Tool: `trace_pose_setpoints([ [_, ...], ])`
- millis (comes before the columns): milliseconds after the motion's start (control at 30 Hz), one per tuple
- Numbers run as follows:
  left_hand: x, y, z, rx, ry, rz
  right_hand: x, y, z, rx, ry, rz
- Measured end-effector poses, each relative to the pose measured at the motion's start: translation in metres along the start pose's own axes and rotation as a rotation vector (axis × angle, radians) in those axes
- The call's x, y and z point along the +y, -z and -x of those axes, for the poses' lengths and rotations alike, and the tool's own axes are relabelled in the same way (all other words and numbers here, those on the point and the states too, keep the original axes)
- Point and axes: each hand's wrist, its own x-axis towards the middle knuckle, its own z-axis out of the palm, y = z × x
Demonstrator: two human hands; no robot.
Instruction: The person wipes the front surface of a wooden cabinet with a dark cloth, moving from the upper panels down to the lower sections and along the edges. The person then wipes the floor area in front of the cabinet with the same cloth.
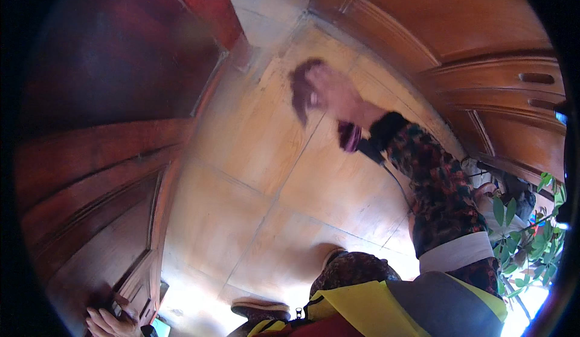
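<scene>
My right hand (341, 95), smeared by motion, is closed round a corded hand tool (349, 136) with a shiny dark purple body. A black cord runs from its lower end back along my sleeve; the blur hides what kind of tool it is. It is held out over the tan tiled floor (241, 216), between two wooden panels. At the lower left, my left hand (113, 322) is against the dark red-brown wooden door (90, 216). Its fingers are curled at a small dark part there, which I cannot make out.
An orange-brown panelled wooden door (459, 29) stands on the right, with slots in its face. A leafy green plant (519, 240) and some cluttered items are at the lower right. My shoe (260, 308) shows at the bottom, where bright light falls on the floor.
</scene>
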Motion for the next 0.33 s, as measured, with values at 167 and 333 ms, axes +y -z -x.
trace_pose_setpoints([
  [167, 0.003, -0.001, -0.005, 0.048, -0.019, 0.007, 0.018, -0.003, -0.087, 0.036, -0.410, 0.009],
  [333, -0.001, -0.004, 0.001, 0.027, -0.031, -0.008, -0.003, 0.001, -0.048, -0.165, -0.205, 0.108],
])
